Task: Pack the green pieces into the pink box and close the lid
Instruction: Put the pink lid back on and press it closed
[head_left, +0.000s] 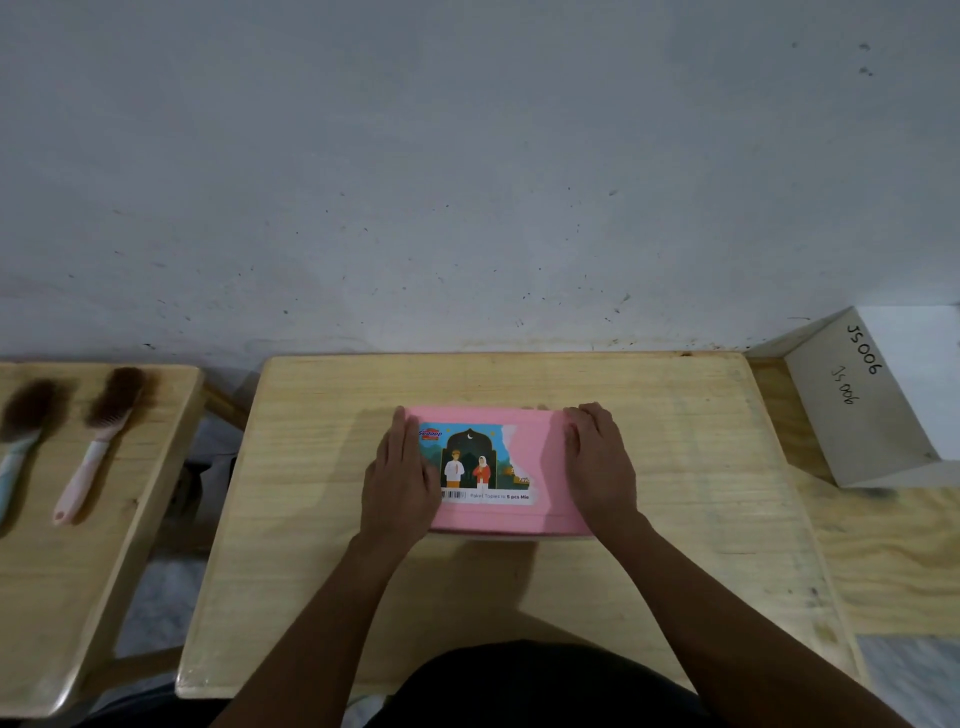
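Pink plastic hid whatever lay inside: the lid sat down over the pink box, and its torn sticker ran partly under the left hand. The box stood mid-table, between both hands. The left fingers lay straight and together along the lid's left edge. The right hand rested flat on its right edge, fingers together, gripping nothing.
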